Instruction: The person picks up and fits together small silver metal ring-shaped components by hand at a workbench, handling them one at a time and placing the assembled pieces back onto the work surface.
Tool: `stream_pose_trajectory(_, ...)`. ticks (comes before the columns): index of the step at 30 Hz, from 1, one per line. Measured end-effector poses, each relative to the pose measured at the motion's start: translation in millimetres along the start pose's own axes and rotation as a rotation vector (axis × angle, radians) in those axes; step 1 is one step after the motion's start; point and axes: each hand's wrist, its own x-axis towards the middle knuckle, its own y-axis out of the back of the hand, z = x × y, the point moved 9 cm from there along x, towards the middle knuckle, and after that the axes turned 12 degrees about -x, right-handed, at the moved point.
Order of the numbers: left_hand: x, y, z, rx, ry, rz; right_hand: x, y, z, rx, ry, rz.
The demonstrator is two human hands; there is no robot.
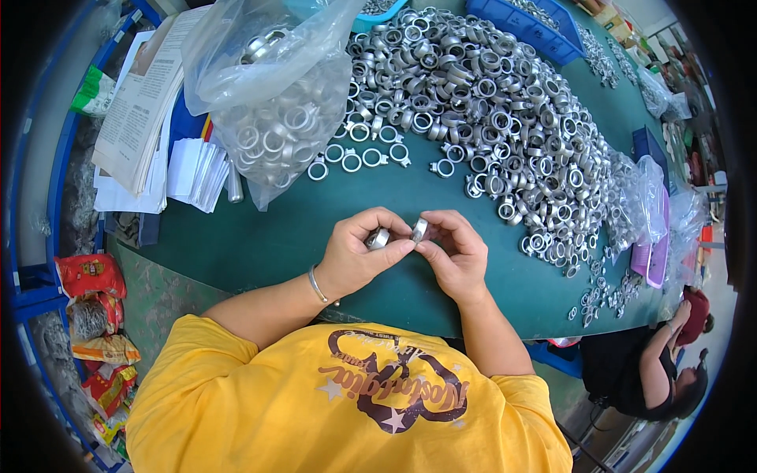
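Yellow shirt (260, 386) nearest, left hand (352, 251) and right hand (459, 258) grip metal rings (420, 230), a bag (284, 79) (cloudy) apparently holding more.

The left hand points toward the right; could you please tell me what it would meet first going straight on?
The left hand would likely first meet the metal ring in the right hand; the left fingertips seem close or touching, though depth is unclear.

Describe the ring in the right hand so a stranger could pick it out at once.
From the big pile of metal rings on the green table, come toward the yellow shirt. There the right hand pinches the silvery ring between thumb and fingers. Unlike the loose pile, it is held at the fingertips; the other ring sits further left, in the curl of the left hand.
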Motion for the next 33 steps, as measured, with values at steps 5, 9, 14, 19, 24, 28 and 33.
stream_pose_trajectory(5,-1,4,-6,-0.068,0.123,0.064,2,2,-8,-0.176,0.057,0.012)
stream_pose_trajectory(9,-1,5,-8,-0.071,0.127,0.069,3,1,-10,-0.227,0.063,0.001)
stream_pose_trajectory(14,-1,5,-9,-0.079,0.134,0.074,3,0,-12,-0.238,0.071,-0.016)
stream_pose_trajectory(19,-3,5,-15,-0.099,0.186,0.070,4,2,-27,-0.304,0.185,0.040)
stream_pose_trajectory(24,-4,4,-21,-0.173,0.254,0.093,3,10,-22,-0.263,0.174,0.105)
stream_pose_trajectory(28,-4,4,-19,-0.167,0.225,0.088,3,11,-21,-0.256,0.164,0.109)
stream_pose_trajectory(33,-6,8,-18,-0.156,0.217,0.097,3,7,-20,-0.247,0.169,0.104)
